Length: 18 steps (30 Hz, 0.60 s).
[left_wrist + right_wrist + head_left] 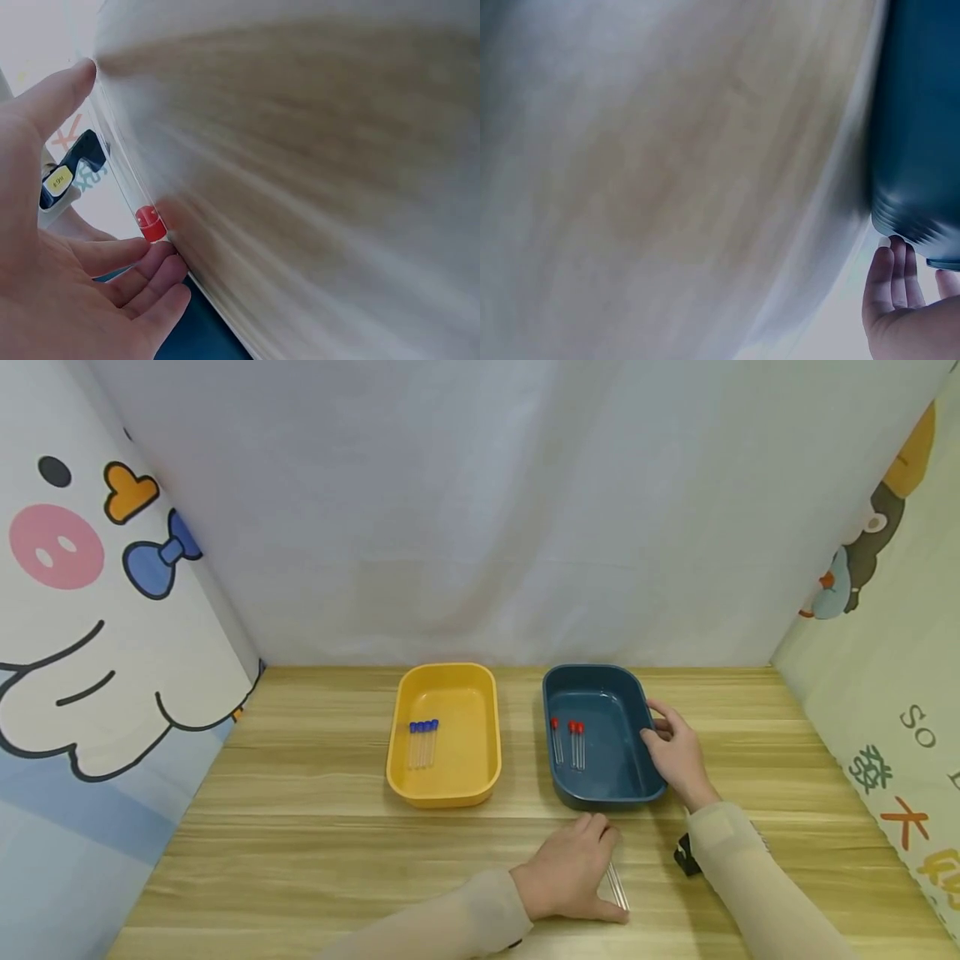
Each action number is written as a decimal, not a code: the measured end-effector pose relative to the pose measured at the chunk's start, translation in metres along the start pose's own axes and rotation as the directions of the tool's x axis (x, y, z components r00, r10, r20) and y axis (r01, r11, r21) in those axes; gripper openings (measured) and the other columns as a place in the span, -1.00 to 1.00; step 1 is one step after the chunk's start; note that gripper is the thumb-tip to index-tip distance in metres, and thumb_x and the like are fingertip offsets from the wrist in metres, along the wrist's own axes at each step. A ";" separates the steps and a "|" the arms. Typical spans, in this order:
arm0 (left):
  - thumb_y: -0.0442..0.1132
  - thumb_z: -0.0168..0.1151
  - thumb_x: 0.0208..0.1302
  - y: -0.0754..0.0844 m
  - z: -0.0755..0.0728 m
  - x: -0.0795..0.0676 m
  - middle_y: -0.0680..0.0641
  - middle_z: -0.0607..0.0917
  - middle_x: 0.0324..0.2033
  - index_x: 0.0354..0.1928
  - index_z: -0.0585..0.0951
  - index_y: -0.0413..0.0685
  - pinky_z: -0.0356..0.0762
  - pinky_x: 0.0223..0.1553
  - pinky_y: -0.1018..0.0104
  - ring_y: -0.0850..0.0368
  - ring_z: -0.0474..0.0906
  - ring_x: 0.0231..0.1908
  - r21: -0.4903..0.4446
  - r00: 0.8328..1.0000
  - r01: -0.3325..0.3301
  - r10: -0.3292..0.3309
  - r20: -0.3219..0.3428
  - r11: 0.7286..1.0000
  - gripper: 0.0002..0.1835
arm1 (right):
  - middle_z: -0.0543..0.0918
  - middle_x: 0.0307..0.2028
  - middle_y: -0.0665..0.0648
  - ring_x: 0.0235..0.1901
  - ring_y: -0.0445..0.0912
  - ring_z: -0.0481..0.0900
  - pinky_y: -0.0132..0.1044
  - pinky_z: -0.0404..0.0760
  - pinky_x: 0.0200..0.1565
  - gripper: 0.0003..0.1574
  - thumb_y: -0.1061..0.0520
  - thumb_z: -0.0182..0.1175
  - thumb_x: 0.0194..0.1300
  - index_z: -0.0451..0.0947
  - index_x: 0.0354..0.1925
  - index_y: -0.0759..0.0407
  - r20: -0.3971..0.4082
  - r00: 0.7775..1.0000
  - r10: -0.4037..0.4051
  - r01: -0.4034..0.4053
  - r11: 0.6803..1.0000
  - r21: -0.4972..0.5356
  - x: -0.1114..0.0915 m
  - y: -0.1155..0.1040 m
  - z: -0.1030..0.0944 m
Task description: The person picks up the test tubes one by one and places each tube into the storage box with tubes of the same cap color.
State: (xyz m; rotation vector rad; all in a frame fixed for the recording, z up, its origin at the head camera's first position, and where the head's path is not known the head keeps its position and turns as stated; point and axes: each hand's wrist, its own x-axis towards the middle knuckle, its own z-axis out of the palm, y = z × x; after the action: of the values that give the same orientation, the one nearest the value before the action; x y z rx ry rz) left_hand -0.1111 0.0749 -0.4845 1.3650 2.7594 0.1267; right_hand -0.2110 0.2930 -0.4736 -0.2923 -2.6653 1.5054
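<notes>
**Head view: two trays on a wooden table, one hand at a loose tube, the other on the blue tray**

Head view, left to right. A cartoon pig backdrop (82,610) stands at the left edge. The wooden table (300,827) carries a yellow tray (480,777) left of centre; four blue-capped glass tubes (423,742) lie side by side in it, near its left wall. Just right of it, apart by a narrow gap, stands a dark blue tray (558,689) holding three red-capped glass tubes (568,743) on its floor.

The left hand (573,877) lies palm down on the table in front of the dark blue tray, fingers loosely bent over a clear glass tube (618,887) that lies flat on the wood and sticks out beside the fingers. The left wrist view shows a red cap (151,223) on this tube at the fingertips (161,259), with the thumb (64,90) near the tube's other end. Whether the fingers have closed on the tube cannot be told; they look relaxed and fairly wide.

The right hand (675,752) rests on the right rim of the dark blue tray, fingers curled over the edge; the right wrist view shows fingertips (892,262) under the tray's outer wall. A small black object (684,853) sits on the table beside the right sleeve (757,885).
</notes>
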 end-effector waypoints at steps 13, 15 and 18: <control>0.66 0.24 0.01 0.016 0.002 0.007 0.11 0.50 0.08 0.30 0.52 -0.01 0.61 0.02 0.47 0.26 0.43 0.11 0.115 0.997 0.071 -0.076 0.035 0.991 0.04 | 0.50 0.30 0.45 0.28 0.28 0.52 0.03 0.55 0.21 -0.33 0.18 0.00 0.56 0.25 0.56 0.05 -0.004 1.000 -0.012 0.012 1.000 0.001 0.001 0.001 0.001; 0.66 0.21 0.03 0.018 0.003 0.009 0.12 0.49 0.08 0.30 0.52 0.00 0.60 0.03 0.47 0.26 0.43 0.10 0.136 0.996 0.073 -0.079 0.037 0.988 0.04 | 0.51 0.29 0.45 0.28 0.28 0.53 0.00 0.56 0.20 -0.33 0.18 0.00 0.56 0.26 0.56 0.05 -0.007 1.000 -0.012 0.012 1.000 -0.001 0.001 0.001 0.001; 0.66 0.18 0.05 0.021 0.002 0.010 0.13 0.50 0.06 0.30 0.52 0.02 0.59 0.00 0.49 0.27 0.43 0.07 0.160 0.996 0.070 -0.077 0.040 0.985 0.01 | 0.52 0.28 0.45 0.26 0.27 0.53 -0.09 0.58 0.14 -0.34 0.18 0.01 0.55 0.27 0.55 0.07 -0.011 1.000 -0.016 0.016 1.000 -0.005 0.002 0.001 0.001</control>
State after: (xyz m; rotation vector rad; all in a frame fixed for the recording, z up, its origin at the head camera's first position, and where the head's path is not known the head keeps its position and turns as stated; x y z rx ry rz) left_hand -0.1006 0.0952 -0.4845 1.2784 2.8292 -0.1298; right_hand -0.2125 0.2931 -0.4754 -0.2779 -2.6569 1.4887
